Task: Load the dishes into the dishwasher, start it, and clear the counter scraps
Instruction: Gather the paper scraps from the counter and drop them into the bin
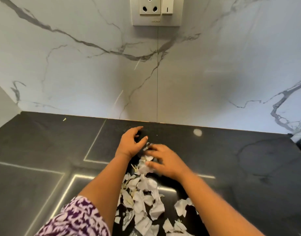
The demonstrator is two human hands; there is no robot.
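Torn white paper scraps (pixel 143 200), crumpled w/ jagged edges, lie in a strip on the dark matte stone surface (pixel 44 147) btwn both forearms. Right hand (pixel 165 160) flat, fingers spread over the far scraps, gripping nothing. Left hand (pixel 131 142) cupped, half open, empty. Veined marble wall (pixel 78 68) behind.

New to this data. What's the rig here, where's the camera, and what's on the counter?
There is no machine: a person works with two bare hands, filmed by one wide-angle camera worn on the head, looking forward and down. The left hand is open and cupped on the dark counter. The right hand rests on a pile of torn white scraps that trails back toward the person; whether it grips any is unclear. One stray scrap lies far left. Behind is a marble wall with a socket.
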